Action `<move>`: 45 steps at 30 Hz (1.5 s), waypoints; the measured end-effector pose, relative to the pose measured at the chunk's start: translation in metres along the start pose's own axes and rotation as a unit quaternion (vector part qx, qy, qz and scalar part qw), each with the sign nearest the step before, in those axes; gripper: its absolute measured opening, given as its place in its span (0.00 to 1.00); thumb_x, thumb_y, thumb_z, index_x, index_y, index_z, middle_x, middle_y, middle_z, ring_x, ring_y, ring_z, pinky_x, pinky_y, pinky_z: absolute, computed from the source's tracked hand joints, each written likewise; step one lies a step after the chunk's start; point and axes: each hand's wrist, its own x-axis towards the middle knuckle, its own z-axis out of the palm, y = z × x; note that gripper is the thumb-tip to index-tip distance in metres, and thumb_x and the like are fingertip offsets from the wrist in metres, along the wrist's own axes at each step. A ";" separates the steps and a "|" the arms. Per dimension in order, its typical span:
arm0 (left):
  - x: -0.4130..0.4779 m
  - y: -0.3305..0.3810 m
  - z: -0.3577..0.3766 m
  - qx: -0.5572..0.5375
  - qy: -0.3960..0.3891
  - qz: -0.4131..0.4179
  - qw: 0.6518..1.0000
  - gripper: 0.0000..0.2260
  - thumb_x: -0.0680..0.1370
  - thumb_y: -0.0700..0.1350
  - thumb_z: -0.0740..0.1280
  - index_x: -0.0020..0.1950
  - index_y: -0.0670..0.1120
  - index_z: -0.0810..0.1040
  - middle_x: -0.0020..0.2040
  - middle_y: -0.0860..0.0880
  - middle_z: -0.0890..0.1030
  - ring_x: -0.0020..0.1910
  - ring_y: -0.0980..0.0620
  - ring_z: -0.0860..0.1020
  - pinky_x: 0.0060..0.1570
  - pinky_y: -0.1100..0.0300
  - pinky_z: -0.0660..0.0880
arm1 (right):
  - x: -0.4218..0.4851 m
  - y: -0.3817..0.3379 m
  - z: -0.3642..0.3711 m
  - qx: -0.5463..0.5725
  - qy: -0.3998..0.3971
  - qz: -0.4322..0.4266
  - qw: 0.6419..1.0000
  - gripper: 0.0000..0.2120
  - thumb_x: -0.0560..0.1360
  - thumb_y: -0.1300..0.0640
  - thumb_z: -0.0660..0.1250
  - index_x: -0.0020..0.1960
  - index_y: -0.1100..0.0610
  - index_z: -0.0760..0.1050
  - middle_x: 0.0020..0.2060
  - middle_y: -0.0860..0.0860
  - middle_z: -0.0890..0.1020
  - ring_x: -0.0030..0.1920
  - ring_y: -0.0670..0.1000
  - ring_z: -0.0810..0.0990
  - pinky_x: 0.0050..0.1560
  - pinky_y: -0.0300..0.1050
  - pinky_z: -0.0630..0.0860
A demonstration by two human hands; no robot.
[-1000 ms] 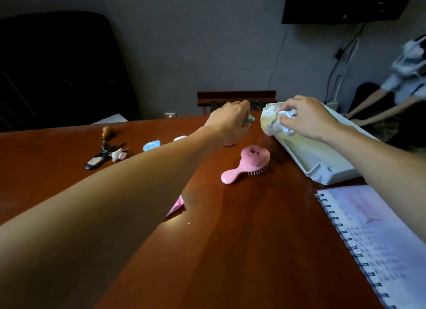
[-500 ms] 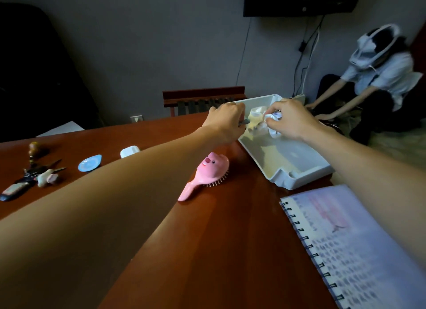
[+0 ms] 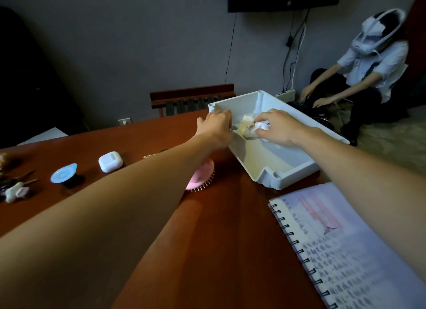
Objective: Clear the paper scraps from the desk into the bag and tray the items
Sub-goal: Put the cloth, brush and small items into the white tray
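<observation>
A white plastic tray (image 3: 265, 178) stands on the brown desk (image 3: 230, 239) at the right. My left hand (image 3: 214, 129) reaches over the tray's left rim and pinches a small blue-grey item (image 3: 234, 128), mostly hidden by the fingers. Inside the tray, my right hand (image 3: 282, 130) grips a crumpled white paper scrap (image 3: 262, 125). A second, cream-coloured crumpled wad (image 3: 247, 128) lies on the tray floor between my hands. No bag is in sight.
A pink hairbrush (image 3: 200, 181) lies partly under my left forearm. To the left are a white earbud case (image 3: 110, 161), a blue-lidded cup (image 3: 64, 176) and keys (image 3: 16, 190). An open spiral notebook (image 3: 345, 251) lies front right. Another person (image 3: 368, 67) sits back right.
Both hands have dropped lower into the tray's far end, each keeping its hold. My head has turned right, so the desk items sit further left in view.
</observation>
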 end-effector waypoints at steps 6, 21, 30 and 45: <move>-0.004 -0.006 -0.008 0.036 -0.001 0.005 0.999 0.07 0.78 0.42 0.66 0.55 0.48 0.73 0.57 0.47 0.77 0.54 0.46 0.72 0.53 0.51 0.60 | -0.001 -0.008 0.004 -0.029 -0.028 -0.006 0.999 0.23 0.77 0.46 0.64 0.70 0.49 0.70 0.64 0.56 0.73 0.64 0.59 0.69 0.63 0.55 0.69; -0.035 -0.018 -0.038 0.086 0.011 0.045 0.995 0.19 0.79 0.52 0.65 0.69 0.48 0.69 0.69 0.48 0.72 0.66 0.45 0.68 0.64 0.48 0.63 | -0.020 -0.052 -0.012 -0.092 -0.024 -0.016 0.995 0.28 0.76 0.44 0.63 0.74 0.50 0.66 0.72 0.53 0.68 0.71 0.59 0.60 0.69 0.54 0.62; -0.113 -0.048 -0.088 0.085 -0.011 0.011 0.996 0.22 0.81 0.52 0.63 0.74 0.50 0.65 0.76 0.49 0.65 0.75 0.47 0.61 0.72 0.44 0.56 | -0.066 -0.111 -0.018 -0.066 -0.013 -0.056 0.996 0.23 0.78 0.49 0.61 0.73 0.49 0.67 0.70 0.51 0.69 0.72 0.56 0.61 0.68 0.55 0.62; -0.302 -0.129 -0.130 0.086 -0.003 -0.054 0.995 0.17 0.80 0.49 0.62 0.68 0.49 0.70 0.70 0.49 0.71 0.70 0.48 0.67 0.66 0.47 0.60 | -0.179 -0.242 0.036 -0.011 -0.029 -0.153 0.988 0.21 0.78 0.45 0.62 0.70 0.42 0.69 0.73 0.45 0.67 0.74 0.51 0.60 0.74 0.58 0.55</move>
